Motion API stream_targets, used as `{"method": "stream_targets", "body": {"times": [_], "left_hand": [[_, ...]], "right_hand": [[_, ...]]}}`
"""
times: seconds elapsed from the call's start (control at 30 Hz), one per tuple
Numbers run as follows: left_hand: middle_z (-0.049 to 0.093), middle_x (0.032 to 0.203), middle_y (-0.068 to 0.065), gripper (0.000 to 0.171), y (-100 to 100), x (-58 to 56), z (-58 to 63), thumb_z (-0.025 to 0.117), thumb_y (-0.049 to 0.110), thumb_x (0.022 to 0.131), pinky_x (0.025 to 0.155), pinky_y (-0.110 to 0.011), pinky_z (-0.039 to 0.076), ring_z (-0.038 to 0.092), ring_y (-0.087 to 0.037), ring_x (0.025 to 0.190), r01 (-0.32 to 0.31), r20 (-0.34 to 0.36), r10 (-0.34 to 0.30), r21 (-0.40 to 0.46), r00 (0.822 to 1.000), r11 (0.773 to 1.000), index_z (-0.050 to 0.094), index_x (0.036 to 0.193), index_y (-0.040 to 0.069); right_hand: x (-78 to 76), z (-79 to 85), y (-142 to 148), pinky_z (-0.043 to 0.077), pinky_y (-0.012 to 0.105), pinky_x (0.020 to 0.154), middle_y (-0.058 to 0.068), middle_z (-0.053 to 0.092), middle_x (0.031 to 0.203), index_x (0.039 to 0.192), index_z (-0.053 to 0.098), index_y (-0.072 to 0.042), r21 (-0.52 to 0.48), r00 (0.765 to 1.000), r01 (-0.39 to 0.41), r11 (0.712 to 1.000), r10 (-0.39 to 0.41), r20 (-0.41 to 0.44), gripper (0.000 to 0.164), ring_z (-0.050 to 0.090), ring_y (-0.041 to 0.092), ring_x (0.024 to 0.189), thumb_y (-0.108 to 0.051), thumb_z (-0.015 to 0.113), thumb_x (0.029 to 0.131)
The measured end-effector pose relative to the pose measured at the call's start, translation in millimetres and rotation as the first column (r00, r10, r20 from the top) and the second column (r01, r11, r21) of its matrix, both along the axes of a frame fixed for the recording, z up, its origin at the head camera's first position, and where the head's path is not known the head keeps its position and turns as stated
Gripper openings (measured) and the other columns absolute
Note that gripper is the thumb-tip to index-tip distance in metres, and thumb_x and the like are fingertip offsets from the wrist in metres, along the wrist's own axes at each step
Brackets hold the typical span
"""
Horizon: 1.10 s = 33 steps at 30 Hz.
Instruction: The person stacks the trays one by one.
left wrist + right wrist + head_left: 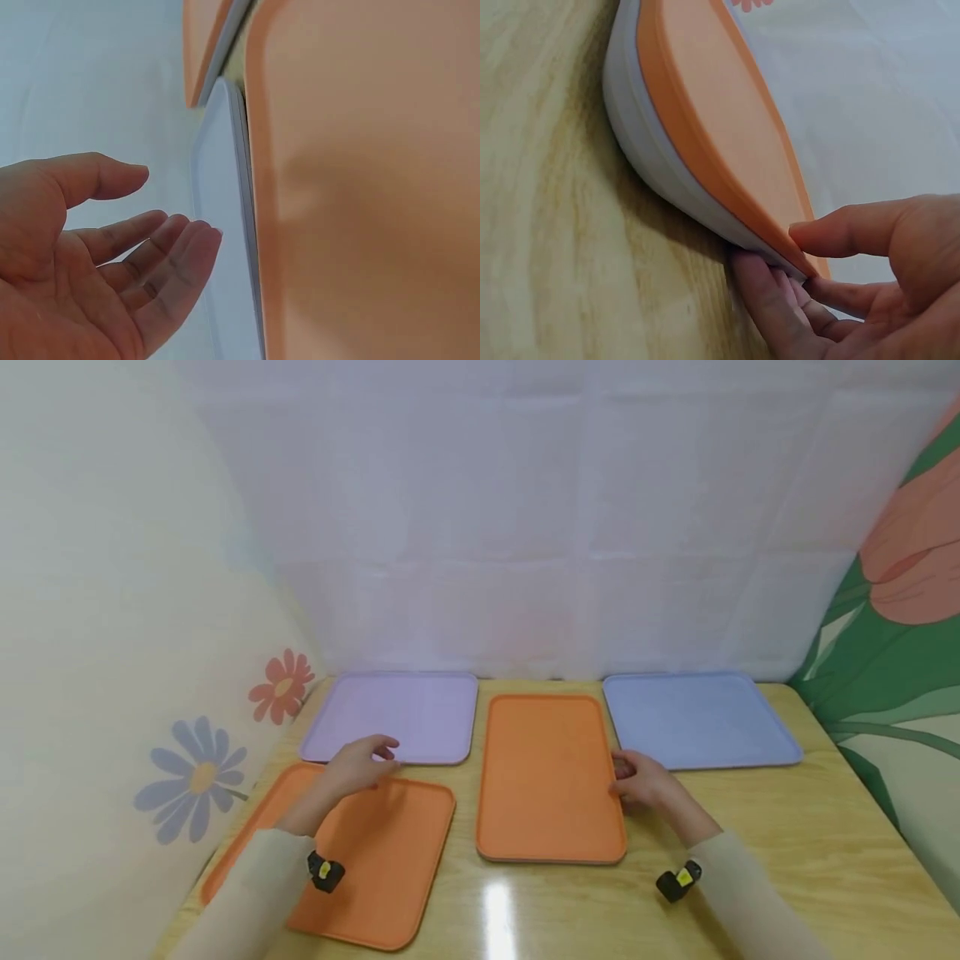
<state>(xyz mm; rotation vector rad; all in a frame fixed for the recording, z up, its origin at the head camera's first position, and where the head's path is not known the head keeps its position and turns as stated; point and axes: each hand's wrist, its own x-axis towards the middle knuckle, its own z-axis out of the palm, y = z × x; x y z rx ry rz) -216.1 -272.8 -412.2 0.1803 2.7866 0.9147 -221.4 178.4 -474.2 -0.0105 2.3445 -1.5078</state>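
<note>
My right hand (647, 781) grips the right long edge of the middle orange tray (547, 777). In the right wrist view its thumb lies on the orange rim and the other fingers reach beneath. Pale layers (649, 142) show under that orange tray, like other trays stacked below it. My left hand (360, 767) hovers over the back edge of the left orange tray (382, 868), close to the lilac tray (401, 718). Loosely bent and holding nothing, the left fingers (184, 270) show in the left wrist view.
A blue tray (697, 718) lies at the back right of the wooden table (787, 843). Behind the table hangs a pale creased sheet (480, 527). Walls with painted flowers (198, 777) stand on both sides.
</note>
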Motion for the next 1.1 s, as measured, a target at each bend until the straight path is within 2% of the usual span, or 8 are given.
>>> {"method": "stream_targets", "body": {"times": [0.1,0.27,0.33,0.4,0.7,0.97,1.1], "left_hand": [[0.065,0.113,-0.027,0.043,-21,10.3,3.1,0.065,0.013,0.095,0.066,-0.037,0.06,0.066,-0.026,0.083,-0.022,-0.016,0.022,0.017,1.0,1.0,0.056,0.129,-0.011],[0.064,0.115,-0.031,0.044,-57,21.4,6.8,0.065,0.017,0.096,0.081,-0.052,0.057,0.063,-0.042,0.097,-0.037,-0.066,0.031,-0.096,0.997,0.995,0.056,0.127,-0.013],[0.063,0.117,-0.033,0.047,-69,24.9,8.4,0.065,0.021,0.096,0.087,-0.057,0.054,0.061,-0.047,0.105,-0.046,-0.067,0.036,-0.155,0.997,0.987,0.056,0.128,-0.012],[0.062,0.118,-0.034,0.05,-79,28.0,10.0,0.066,0.023,0.096,0.087,-0.058,0.054,0.06,-0.049,0.105,-0.046,-0.049,0.038,-0.176,0.998,0.983,0.055,0.128,-0.014],[0.055,0.12,-0.043,0.06,-110,33.8,14.4,0.064,0.022,0.096,0.09,-0.062,0.051,0.055,-0.056,0.108,-0.042,0.012,0.046,-0.213,0.999,0.976,0.045,0.13,-0.023],[0.05,0.121,-0.047,0.063,-130,35.6,11.9,0.063,0.023,0.096,0.085,-0.059,0.055,0.056,-0.056,0.105,-0.08,0.059,0.096,-0.229,0.994,0.97,0.039,0.13,-0.026],[0.046,0.125,-0.049,0.067,-136,36.0,9.2,0.063,0.023,0.096,0.088,-0.062,0.052,0.053,-0.06,0.109,-0.098,0.08,0.119,-0.232,0.99,0.968,0.036,0.132,-0.027]], "right_hand": [[5.8,-0.9,4,0.062,0.037,0.07,0.025,0.061,0.109,0.148,0.032,0.014,-0.056,0.999,-0.002,0.998,0.004,0.039,0.074,0.063,0.019,0.087,0.01,0.067,0.083],[12.1,-0.4,8,0.062,0.04,0.071,0.02,0.056,0.113,0.153,0.028,0.009,-0.116,0.992,0.026,0.993,-0.012,0.122,0.075,0.063,0.019,0.087,0.008,0.067,0.088],[12.6,-1.1,9,0.062,0.039,0.072,0.018,0.056,0.112,0.152,0.028,0.01,-0.118,0.993,0.024,0.993,-0.01,0.12,0.075,0.062,0.019,0.087,0.007,0.067,0.088],[13.4,-2.1,10,0.062,0.038,0.072,0.016,0.056,0.109,0.151,0.03,0.011,-0.136,0.993,0.03,0.99,-0.014,0.118,0.074,0.062,0.019,0.086,0.008,0.067,0.087],[18.6,-4.4,13,0.062,0.039,0.075,0.013,0.054,0.109,0.151,0.029,0.011,-0.213,0.991,0.024,0.977,0.005,0.136,0.074,0.06,0.016,0.086,0.009,0.066,0.087],[18.5,-2.6,9,0.061,0.038,0.074,0.015,0.053,0.113,0.152,0.03,0.009,-0.205,0.989,0.04,0.978,-0.009,0.149,0.074,0.059,0.017,0.087,0.009,0.065,0.088],[19.1,-4.3,8,0.061,0.039,0.075,0.015,0.052,0.113,0.152,0.03,0.008,-0.203,0.987,0.047,0.978,-0.014,0.16,0.074,0.059,0.017,0.088,0.009,0.065,0.087]]}}
